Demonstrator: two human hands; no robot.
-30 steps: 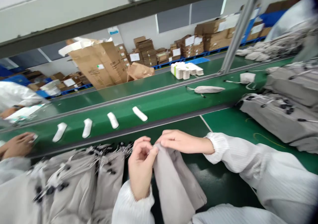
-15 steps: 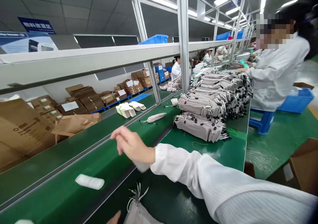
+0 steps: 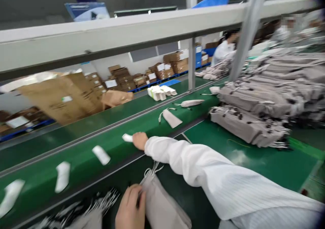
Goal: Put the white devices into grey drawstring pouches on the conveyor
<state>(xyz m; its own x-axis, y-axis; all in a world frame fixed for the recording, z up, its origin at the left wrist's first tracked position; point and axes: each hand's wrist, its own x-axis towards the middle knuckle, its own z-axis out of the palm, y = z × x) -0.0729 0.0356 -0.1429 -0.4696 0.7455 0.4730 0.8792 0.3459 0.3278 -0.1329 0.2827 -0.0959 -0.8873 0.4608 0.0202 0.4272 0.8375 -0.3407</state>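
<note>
A conveyor belt [image 3: 81, 163] slants from lower left toward upper right, with packets [image 3: 101, 155] lying along it; stacked bags [image 3: 243, 126] fill the right, boxes [image 3: 122, 78] stand behind, upper centre.

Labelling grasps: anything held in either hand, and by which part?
Right hand: on the white packet, right end. Left hand: at the grey pouch, upper left edge. Firm grip unclear for both.

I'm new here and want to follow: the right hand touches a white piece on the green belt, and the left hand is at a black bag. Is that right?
Not quite: the head view shows the bag at the left hand is grey, not black. The right hand does touch a white piece on the green belt.
</note>
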